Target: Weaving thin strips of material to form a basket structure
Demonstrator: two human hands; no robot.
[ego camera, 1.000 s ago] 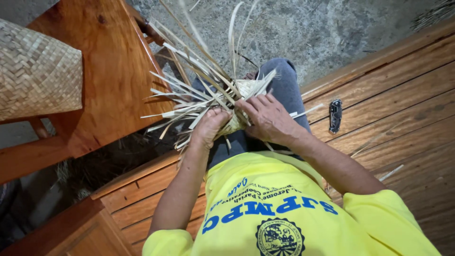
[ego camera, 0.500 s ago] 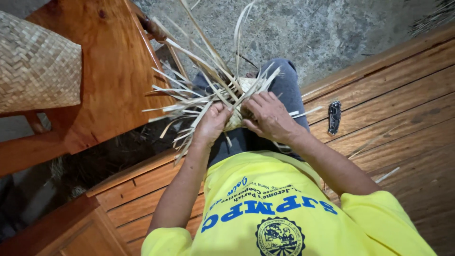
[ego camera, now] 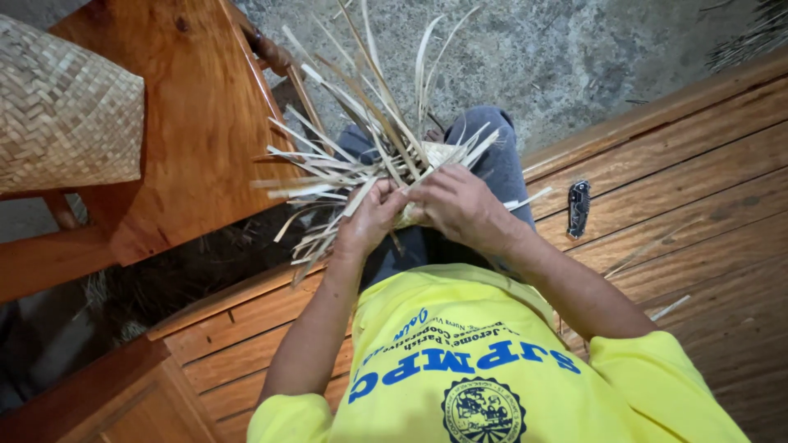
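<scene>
Seated on a wooden bench [ego camera: 698, 164], a person in a yellow shirt [ego camera: 492, 369] weaves pale palm strips [ego camera: 345, 176] over the lap. The left hand [ego camera: 371, 217] is clamped on a bundle of strips; the right hand [ego camera: 455, 205] pinches the small woven start [ego camera: 439, 153] against it. The work appears to be in its interlacing stage, and the next strip looks to need folding across while both grips hold tension. Compared with a second ago, the strips fan wider to the left. A folded knife [ego camera: 579, 207] lies near the bench's front edge; a woven basket [ego camera: 66, 115] sits on a wooden chair [ego camera: 197, 123].
</scene>
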